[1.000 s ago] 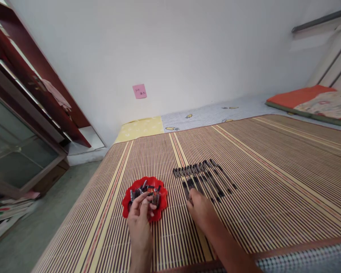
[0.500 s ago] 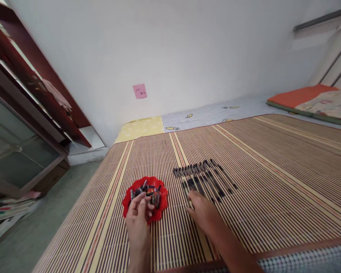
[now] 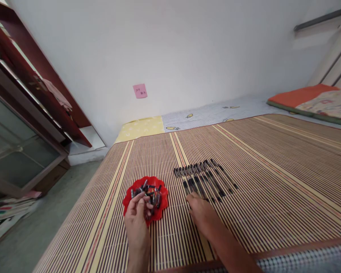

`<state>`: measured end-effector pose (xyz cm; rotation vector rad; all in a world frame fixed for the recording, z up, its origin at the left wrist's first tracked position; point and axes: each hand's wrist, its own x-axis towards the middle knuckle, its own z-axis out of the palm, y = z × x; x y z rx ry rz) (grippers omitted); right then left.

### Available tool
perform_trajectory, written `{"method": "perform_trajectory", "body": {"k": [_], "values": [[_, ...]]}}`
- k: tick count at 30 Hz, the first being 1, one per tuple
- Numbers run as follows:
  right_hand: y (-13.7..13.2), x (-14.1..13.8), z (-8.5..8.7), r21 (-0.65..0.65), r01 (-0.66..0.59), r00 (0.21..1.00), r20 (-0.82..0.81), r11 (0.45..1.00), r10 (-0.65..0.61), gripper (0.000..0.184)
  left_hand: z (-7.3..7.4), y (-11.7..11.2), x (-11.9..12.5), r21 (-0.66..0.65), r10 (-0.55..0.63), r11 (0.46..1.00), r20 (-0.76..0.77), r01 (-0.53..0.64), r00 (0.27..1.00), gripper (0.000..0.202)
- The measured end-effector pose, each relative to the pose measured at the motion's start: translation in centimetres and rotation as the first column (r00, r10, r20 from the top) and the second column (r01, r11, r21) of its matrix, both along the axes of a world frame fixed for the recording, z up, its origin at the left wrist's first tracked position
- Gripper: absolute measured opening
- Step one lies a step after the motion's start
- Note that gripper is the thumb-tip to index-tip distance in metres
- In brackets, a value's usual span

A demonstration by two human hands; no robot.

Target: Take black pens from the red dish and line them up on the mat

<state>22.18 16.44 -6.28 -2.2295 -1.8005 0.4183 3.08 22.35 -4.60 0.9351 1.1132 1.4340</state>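
Forward travel of the right hand (image 3: pixel 200 212) is obstructed by the row of pens (image 3: pixel 199 185); to its right, bare mat (image 3: pixel 272 197) is available. Below the left hand (image 3: pixel 138 216), clearance is limited by the red dish (image 3: pixel 164 197). Between right hand and dish, mat is unobstructed.

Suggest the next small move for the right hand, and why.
I'd probably ease the right hand slightly back from the row of dark pens: it covers the lower ends of those toward the row's left side, so whether it grips one can't be told from here.
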Motion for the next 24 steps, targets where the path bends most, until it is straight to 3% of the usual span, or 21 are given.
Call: {"method": "perform_trajectory", "body": {"k": [7, 13, 19, 24], "values": [[-0.1, -0.3, 0.5, -0.045, -0.020, 0.999, 0.031, 0.999, 0.021, 0.046, 0.0, -0.1, -0.1, 0.009, -0.005, 1.000, -0.019, 0.005, 1.000, 0.033], [0.1, -0.1, 0.5, -0.033, -0.015, 0.999, 0.041, 0.999, 0.016, 0.041, -0.1, 0.5, -0.6, 0.013, 0.045, 0.999, -0.005, -0.045, 0.999, 0.032], [0.2, 0.0, -0.5, 0.002, 0.007, 0.999, 0.042, 1.000, -0.007, 0.024, -0.2, 2.0, -2.9, 0.039, 0.192, 0.981, -0.035, -0.191, 0.981, 0.032], [0.3, 0.0, -0.9, 0.039, 0.008, 1.000, 0.015, 0.999, -0.009, 0.023, -1.2, 3.2, -4.7, 0.075, 0.333, 0.942, -0.144, -0.326, 0.932, 0.034]]}}
